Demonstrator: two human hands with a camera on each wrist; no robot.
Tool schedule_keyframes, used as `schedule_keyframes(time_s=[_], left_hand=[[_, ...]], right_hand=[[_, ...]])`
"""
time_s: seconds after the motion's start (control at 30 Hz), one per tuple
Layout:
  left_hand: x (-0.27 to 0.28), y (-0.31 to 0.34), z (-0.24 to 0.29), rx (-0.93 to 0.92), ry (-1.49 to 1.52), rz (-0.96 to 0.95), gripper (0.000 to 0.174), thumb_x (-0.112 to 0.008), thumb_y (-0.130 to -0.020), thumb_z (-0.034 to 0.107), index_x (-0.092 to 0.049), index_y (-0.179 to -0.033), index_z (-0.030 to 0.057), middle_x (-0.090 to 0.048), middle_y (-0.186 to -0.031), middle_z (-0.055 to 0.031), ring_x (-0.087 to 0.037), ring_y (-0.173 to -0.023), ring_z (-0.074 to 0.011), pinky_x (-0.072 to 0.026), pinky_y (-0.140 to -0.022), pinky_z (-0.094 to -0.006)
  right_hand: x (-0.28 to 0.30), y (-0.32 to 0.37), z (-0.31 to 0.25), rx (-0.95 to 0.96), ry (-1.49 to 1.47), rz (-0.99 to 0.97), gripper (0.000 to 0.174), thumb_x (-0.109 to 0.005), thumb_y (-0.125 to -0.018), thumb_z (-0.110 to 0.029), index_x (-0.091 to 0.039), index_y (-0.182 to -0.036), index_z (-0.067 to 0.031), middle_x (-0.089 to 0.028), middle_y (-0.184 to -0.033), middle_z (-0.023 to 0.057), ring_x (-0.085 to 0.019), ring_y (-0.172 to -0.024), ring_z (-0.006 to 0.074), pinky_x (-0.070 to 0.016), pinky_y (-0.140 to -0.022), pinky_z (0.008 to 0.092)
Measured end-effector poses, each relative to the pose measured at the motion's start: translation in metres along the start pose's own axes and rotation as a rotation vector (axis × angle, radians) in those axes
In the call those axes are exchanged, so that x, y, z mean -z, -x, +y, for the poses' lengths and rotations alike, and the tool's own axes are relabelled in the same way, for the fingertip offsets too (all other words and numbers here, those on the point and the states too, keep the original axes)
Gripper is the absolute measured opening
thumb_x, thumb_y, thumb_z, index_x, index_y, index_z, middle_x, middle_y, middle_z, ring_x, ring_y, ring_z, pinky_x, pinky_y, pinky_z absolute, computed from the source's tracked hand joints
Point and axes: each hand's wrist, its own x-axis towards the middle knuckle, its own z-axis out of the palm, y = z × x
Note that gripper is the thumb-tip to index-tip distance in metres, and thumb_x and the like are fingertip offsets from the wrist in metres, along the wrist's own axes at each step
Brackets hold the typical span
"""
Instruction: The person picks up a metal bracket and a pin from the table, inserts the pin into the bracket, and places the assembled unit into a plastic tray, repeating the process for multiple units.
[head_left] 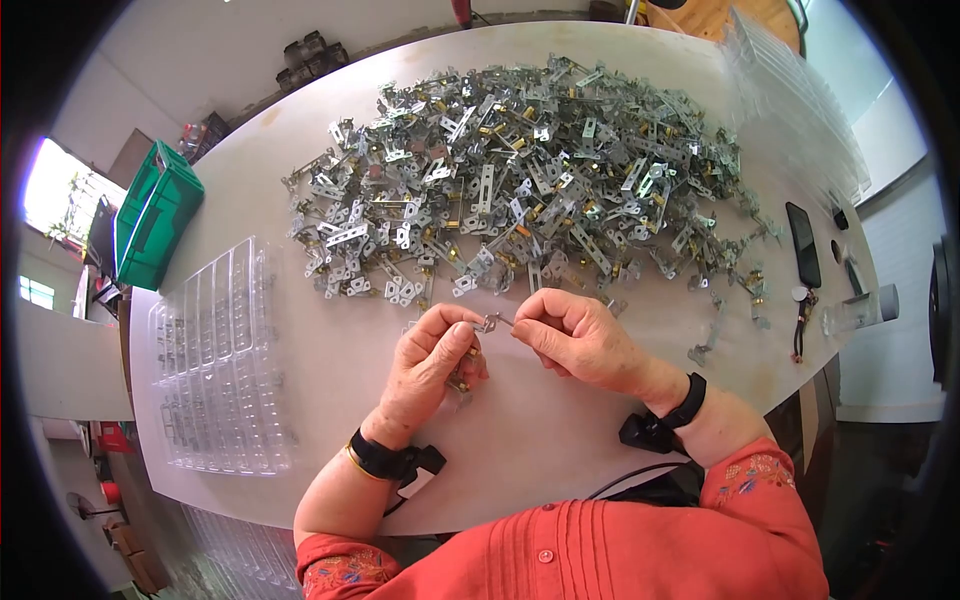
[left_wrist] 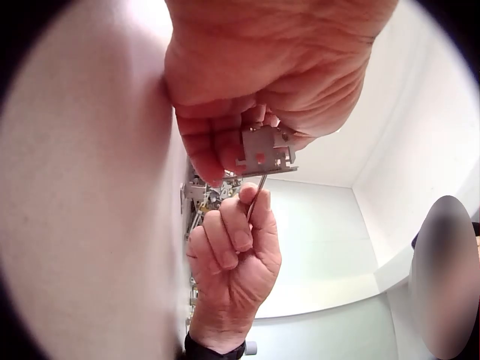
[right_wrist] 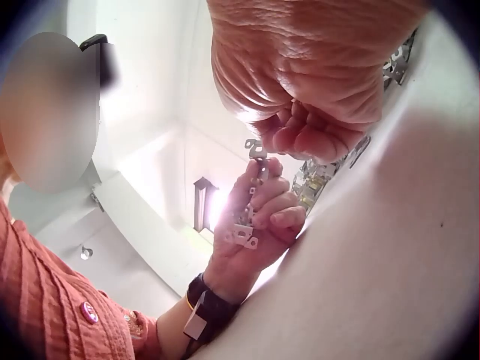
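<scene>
The left hand point(head_left: 425, 365) pinches a small metal bracket point(head_left: 487, 323) between thumb and forefinger, with more metal and brass pieces point(head_left: 462, 378) under its curled fingers. The right hand point(head_left: 585, 340) holds a thin metal rod between thumb and forefinger, its end against the bracket. In the left wrist view, a flat cut-out metal plate point(left_wrist: 264, 148) sits at the left fingers, and the thin rod point(left_wrist: 259, 191) runs from it to the right hand point(left_wrist: 238, 262). The right wrist view shows metal pieces point(right_wrist: 244, 236) lying in the left palm.
A large heap of metal brackets point(head_left: 530, 170) covers the table's far half. At the left lie a clear compartment tray point(head_left: 222, 370) with parts and a green crate point(head_left: 160, 220). Stacked clear trays point(head_left: 795, 110), a phone point(head_left: 802, 245) and a clear cup point(head_left: 850, 315) are at the right.
</scene>
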Motion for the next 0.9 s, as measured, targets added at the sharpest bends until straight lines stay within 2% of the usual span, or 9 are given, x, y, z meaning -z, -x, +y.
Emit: schedule_keyframes(time_s=[0.2, 0.27, 0.33, 0.4, 0.43, 0.47, 0.57, 0.7, 0.9], left_hand=[[0.003, 0.001, 0.001, -0.045, -0.101, -0.015, 0.021, -0.059, -0.103, 0.022, -0.060, -0.114, 0.0048, -0.060, -0.078, 0.0008, -0.057, -0.069, -0.0068, -0.0460, -0.061, -0.0221], [0.002, 0.003, 0.003, -0.024, -0.242, -0.064, 0.022, -0.060, -0.103, 0.022, -0.062, -0.116, 0.0047, -0.062, -0.082, 0.0011, -0.057, -0.071, -0.0045, -0.0459, -0.062, -0.0210], [0.002, 0.005, 0.004, -0.037, -0.304, -0.093, 0.022, -0.061, -0.103, 0.022, -0.063, -0.117, 0.0057, -0.060, -0.083, 0.0036, -0.056, -0.072, -0.0032, -0.0467, -0.064, -0.0207], [0.000, 0.005, 0.003, -0.040, -0.294, -0.098, 0.022, -0.061, -0.102, 0.023, -0.063, -0.116, 0.0055, -0.059, -0.083, 0.0040, -0.054, -0.071, -0.0032, -0.0464, -0.064, -0.0207], [-0.001, 0.005, 0.002, -0.041, -0.298, -0.087, 0.022, -0.062, -0.102, 0.022, -0.062, -0.116, 0.0043, -0.057, -0.082, 0.0048, -0.050, -0.069, -0.0024, -0.0435, -0.061, -0.0204], [-0.001, 0.005, 0.002, -0.055, -0.302, -0.084, 0.022, -0.062, -0.102, 0.022, -0.062, -0.116, 0.0043, -0.057, -0.082, 0.0048, -0.050, -0.069, -0.0024, -0.0435, -0.061, -0.0204], [0.001, 0.004, -0.003, -0.072, -0.347, -0.154, 0.022, -0.062, -0.102, 0.020, -0.060, -0.113, 0.0013, -0.053, -0.080, 0.0062, -0.043, -0.067, -0.0009, -0.0361, -0.057, -0.0202], [-0.003, 0.006, 0.003, -0.034, -0.309, -0.174, 0.023, -0.063, -0.101, 0.021, -0.060, -0.114, 0.0019, -0.053, -0.080, 0.0068, -0.044, -0.069, -0.0004, -0.0367, -0.058, -0.0198], [-0.002, 0.007, 0.002, -0.001, -0.334, -0.191, 0.022, -0.064, -0.101, 0.021, -0.059, -0.112, 0.0029, -0.056, -0.081, 0.0050, -0.049, -0.070, -0.0018, -0.0401, -0.059, -0.0204]], right_hand=[[0.001, 0.000, 0.004, 0.097, 0.129, 0.026, 0.011, -0.062, -0.101, -0.016, -0.063, -0.097, -0.0064, -0.052, -0.072, -0.0082, -0.045, -0.064, 0.0005, -0.0375, -0.055, 0.0204], [0.000, -0.001, 0.006, 0.155, 0.213, 0.062, 0.011, -0.063, -0.100, -0.015, -0.063, -0.095, -0.0055, -0.051, -0.071, -0.0077, -0.044, -0.064, 0.0005, -0.0370, -0.056, 0.0204], [0.002, -0.002, 0.008, 0.195, 0.244, 0.022, 0.010, -0.062, -0.101, -0.016, -0.062, -0.101, -0.0056, -0.053, -0.074, -0.0069, -0.047, -0.065, 0.0016, -0.0389, -0.056, 0.0202], [0.001, -0.001, 0.002, 0.017, 0.071, -0.003, 0.013, -0.059, -0.102, -0.016, -0.060, -0.110, -0.0067, -0.056, -0.077, -0.0050, -0.050, -0.065, 0.0036, -0.0415, -0.056, 0.0207], [0.005, -0.003, 0.005, -0.017, 0.067, -0.062, 0.019, -0.054, -0.104, -0.016, -0.056, -0.121, -0.0062, -0.060, -0.083, -0.0015, -0.055, -0.069, 0.0066, -0.0466, -0.061, 0.0223], [0.006, -0.003, 0.005, -0.006, 0.076, -0.067, 0.019, -0.054, -0.104, -0.016, -0.056, -0.121, -0.0062, -0.060, -0.083, -0.0015, -0.055, -0.069, 0.0066, -0.0466, -0.061, 0.0223], [0.009, -0.004, 0.007, -0.076, -0.064, -0.169, 0.025, -0.048, -0.105, -0.014, -0.054, -0.126, -0.0026, -0.064, -0.090, 0.0041, -0.062, -0.079, 0.0112, -0.0516, -0.075, 0.0271], [0.011, -0.002, 0.002, -0.177, -0.279, -0.190, 0.022, -0.054, -0.104, -0.016, -0.055, -0.122, -0.0041, -0.064, -0.091, 0.0039, -0.062, -0.080, 0.0114, -0.0524, -0.076, 0.0279], [0.008, -0.003, 0.008, -0.081, -0.112, -0.166, 0.020, -0.063, -0.100, -0.022, -0.056, -0.111, -0.0061, -0.062, -0.087, 0.0000, -0.060, -0.074, 0.0088, -0.0515, -0.069, 0.0257]])
